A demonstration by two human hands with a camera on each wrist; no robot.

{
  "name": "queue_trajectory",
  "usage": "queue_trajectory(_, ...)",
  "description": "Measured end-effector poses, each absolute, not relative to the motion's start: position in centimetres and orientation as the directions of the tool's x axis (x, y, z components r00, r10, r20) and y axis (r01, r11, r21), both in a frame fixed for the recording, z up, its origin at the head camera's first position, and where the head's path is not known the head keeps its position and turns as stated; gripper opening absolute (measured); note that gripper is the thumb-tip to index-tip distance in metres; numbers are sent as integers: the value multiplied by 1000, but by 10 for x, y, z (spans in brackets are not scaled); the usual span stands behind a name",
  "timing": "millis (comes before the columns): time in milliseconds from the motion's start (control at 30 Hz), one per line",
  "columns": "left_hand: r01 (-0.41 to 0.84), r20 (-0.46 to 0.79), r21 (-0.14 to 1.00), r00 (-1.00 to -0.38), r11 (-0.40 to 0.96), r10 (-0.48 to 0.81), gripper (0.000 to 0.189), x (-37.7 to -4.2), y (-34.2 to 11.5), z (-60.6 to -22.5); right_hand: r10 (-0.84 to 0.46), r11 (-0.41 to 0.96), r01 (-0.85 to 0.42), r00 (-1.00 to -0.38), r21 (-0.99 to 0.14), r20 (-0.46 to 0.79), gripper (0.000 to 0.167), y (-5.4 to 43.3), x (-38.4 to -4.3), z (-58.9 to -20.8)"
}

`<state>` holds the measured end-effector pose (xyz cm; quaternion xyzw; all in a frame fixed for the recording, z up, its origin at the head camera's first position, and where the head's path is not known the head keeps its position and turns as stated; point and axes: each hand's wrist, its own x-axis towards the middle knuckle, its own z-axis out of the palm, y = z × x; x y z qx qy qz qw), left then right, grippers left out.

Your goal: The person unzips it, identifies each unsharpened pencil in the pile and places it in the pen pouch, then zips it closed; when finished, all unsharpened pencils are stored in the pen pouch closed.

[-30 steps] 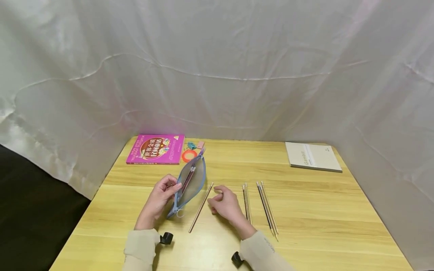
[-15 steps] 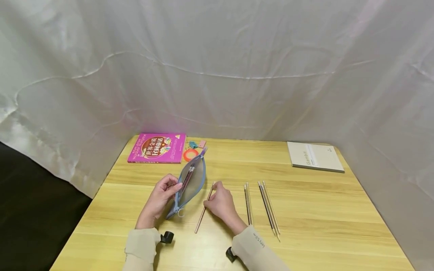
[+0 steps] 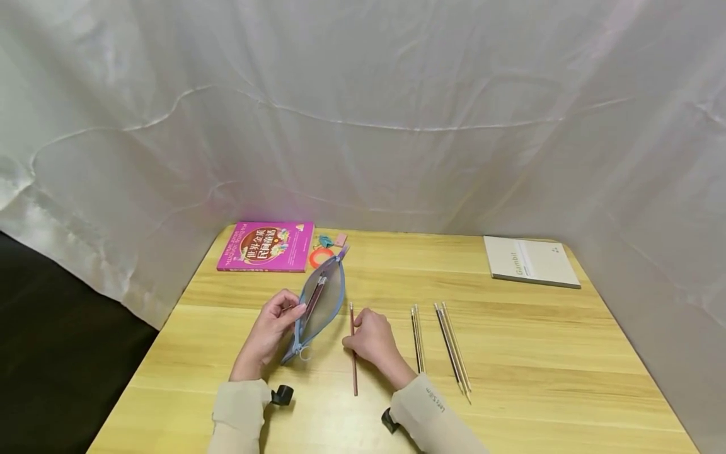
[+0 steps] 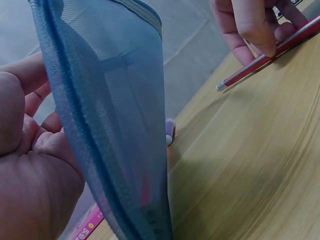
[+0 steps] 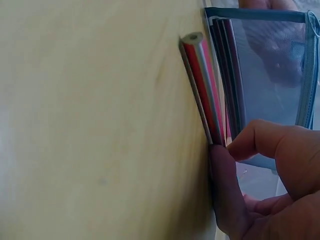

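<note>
My left hand (image 3: 271,334) grips one side of a blue mesh zip pouch (image 3: 333,310), its mouth unzipped and facing right. Inside the pouch lie dark pencils (image 3: 315,296) with silvery ends. Just right of it, my right hand (image 3: 374,340) pinches a red striped pencil (image 3: 355,375) between thumb and fingers, low over the wooden table. The pencil's white-tipped end points away from me, as the left wrist view shows on the red pencil (image 4: 295,41). Its flat, unsharpened end is in the right wrist view, where the pouch (image 5: 270,55) stands behind it.
Right of my right hand lie two small groups of pencils, one nearer (image 3: 416,340) and one farther right (image 3: 454,353). At the back are a pink book (image 3: 266,247), an orange ring (image 3: 321,257), a teal item (image 3: 326,241), a pink block (image 3: 340,239) and a grey-white notebook (image 3: 530,261).
My right hand has come left to the single pencil and taken hold of it. The pencil's near end has swung right, so it now points nearly straight away. My left hand keeps holding the pouch.
</note>
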<state>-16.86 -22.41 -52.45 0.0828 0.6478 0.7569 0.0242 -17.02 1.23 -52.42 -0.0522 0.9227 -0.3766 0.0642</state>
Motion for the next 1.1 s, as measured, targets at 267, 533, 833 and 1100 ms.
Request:
queue_trajectory(267,58,82,986,-986,-157,148,6,-170,-222,-523,-202,444,109,-955,-889,-218,21,25,-169,-529)
queue_trajectory(533,55,78,989,-983,-136,166,10,-169,-220,-522,-222,209,230,-936,-951,-275,29,39,-166,-518)
queue_trajectory(833,75,103,987,-974,-141,203,16,-167,-215,-524,-204,119,190,-956,-975,-211,36,55,-166,-502)
queue_trajectory(1100,68,100,988,-964,-136,246,9,-166,-203,-524,-150,8,190,-970,-982,-189,38,67,-167,-487)
